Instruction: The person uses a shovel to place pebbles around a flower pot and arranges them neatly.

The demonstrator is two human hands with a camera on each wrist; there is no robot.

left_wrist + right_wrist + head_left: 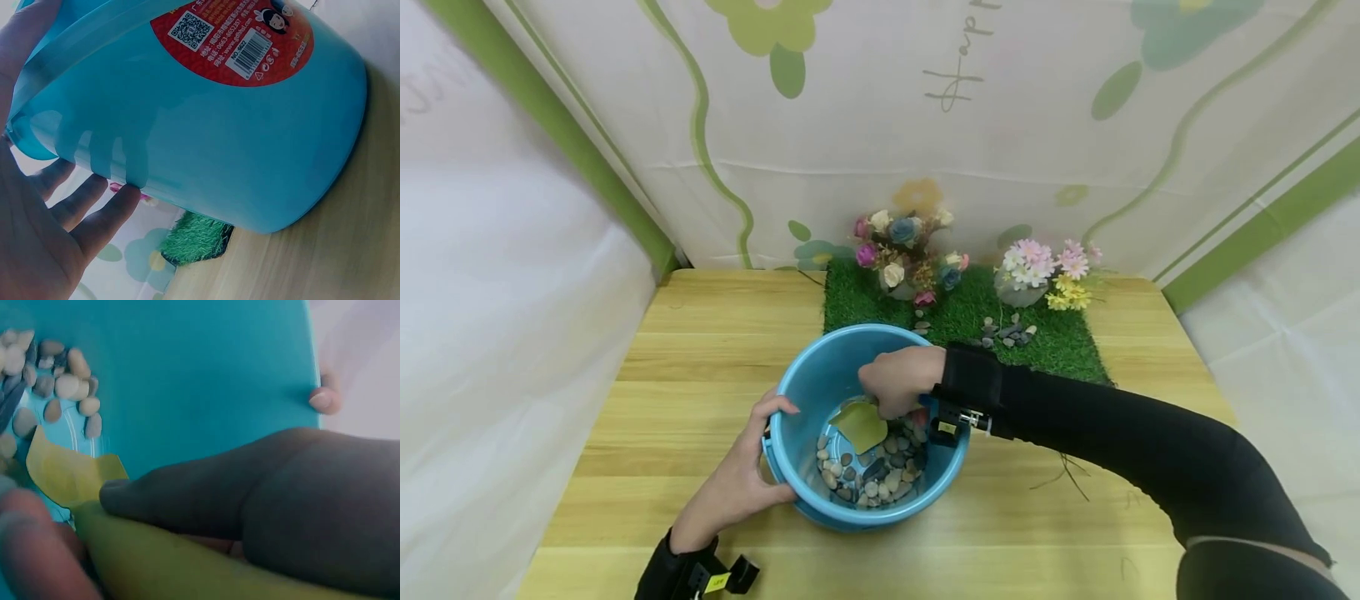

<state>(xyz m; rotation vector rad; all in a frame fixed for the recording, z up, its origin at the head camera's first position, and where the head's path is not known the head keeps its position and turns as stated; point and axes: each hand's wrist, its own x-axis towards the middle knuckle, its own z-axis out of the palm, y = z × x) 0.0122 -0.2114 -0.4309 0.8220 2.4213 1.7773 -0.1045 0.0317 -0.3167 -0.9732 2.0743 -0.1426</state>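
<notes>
A light-blue plastic bucket (820, 354) stands on the table with pebbles (891, 479) across its bottom. My left hand (747, 477) grips the bucket's left side, index finger and thumb hooked on the rim; in the left wrist view the other fingers touch the outer wall near a red label (244, 40). My right hand (901, 379) reaches down inside and holds a small yellow-green shovel (860, 427) by its handle. In the right wrist view the thumb lies along the handle, and the shovel's blade (65, 465) is low beside the pebbles.
Behind the bucket lies a green turf mat (958, 312). On it stand a pot of mixed roses (902, 246), a pot of pink and yellow flowers (1033, 267) and several loose stones (1011, 333). White floral curtains (865, 125) enclose the wooden table (700, 375).
</notes>
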